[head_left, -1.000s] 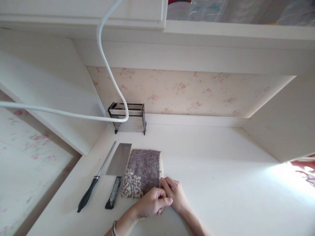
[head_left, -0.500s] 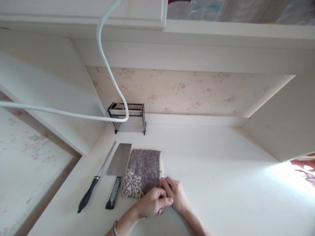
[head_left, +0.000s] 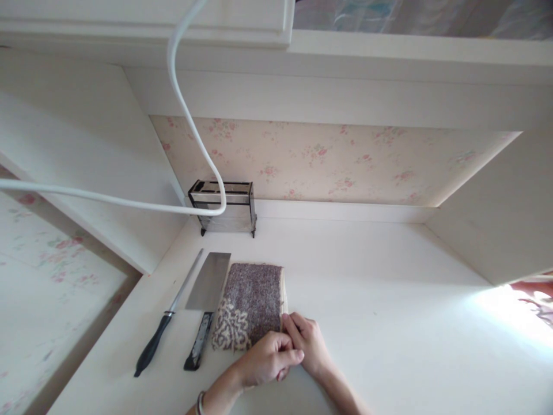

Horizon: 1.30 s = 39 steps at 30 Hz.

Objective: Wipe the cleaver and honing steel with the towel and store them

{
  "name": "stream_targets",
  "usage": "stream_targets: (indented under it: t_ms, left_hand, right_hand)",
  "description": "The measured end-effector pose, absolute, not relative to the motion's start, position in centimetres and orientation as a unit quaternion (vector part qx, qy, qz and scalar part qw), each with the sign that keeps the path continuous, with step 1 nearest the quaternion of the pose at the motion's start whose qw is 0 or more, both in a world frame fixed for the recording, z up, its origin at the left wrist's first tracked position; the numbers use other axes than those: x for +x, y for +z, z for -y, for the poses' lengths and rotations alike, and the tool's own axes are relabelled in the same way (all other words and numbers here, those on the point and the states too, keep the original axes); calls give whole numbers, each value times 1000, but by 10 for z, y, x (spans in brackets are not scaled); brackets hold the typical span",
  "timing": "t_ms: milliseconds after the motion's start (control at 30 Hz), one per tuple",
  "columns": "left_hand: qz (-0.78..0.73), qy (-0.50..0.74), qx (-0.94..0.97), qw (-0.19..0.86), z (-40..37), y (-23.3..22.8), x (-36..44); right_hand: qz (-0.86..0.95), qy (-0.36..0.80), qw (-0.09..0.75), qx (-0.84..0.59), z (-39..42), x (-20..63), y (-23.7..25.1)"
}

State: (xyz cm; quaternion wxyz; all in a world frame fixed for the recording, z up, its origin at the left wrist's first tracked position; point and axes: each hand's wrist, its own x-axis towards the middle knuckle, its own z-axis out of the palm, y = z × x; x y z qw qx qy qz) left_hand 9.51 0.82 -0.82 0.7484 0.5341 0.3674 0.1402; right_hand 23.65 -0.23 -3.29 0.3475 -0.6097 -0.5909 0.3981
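My left hand (head_left: 266, 360) lies over the near right corner of a folded, rug-like mat (head_left: 254, 291), brown-grey with a cream scroll pattern. Its fingers are curled and its thumb reaches across toward my right hand (head_left: 309, 344). The right one is closed beside the mat's right edge, and the two hands touch. Whatever may be inside the fingers is hidden. Just left of the mat lies a cleaver with a broad steel blade (head_left: 209, 280) and a worn black handle (head_left: 199, 340). Farther left is a honing steel (head_left: 154, 343) with a black handle.
A metal toaster (head_left: 224, 210) with black trim stands at the back left of the white countertop (head_left: 367, 323). A white cable (head_left: 190, 121) loops across the view in front of it. White side panels and an overhead cabinet (head_left: 142, 20) frame the space.
Both hands keep the same pose at the mat's corner. The view has shifted very slightly; nothing else has visibly moved.
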Motion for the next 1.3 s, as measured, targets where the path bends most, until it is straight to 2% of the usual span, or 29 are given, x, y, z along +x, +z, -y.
stream_targets:
  t_ms: [1300]
  left_hand:
    - [-356, 158, 510, 767, -7, -10, 95]
  right_hand:
    - [578, 417, 368, -597, 2, 237, -31]
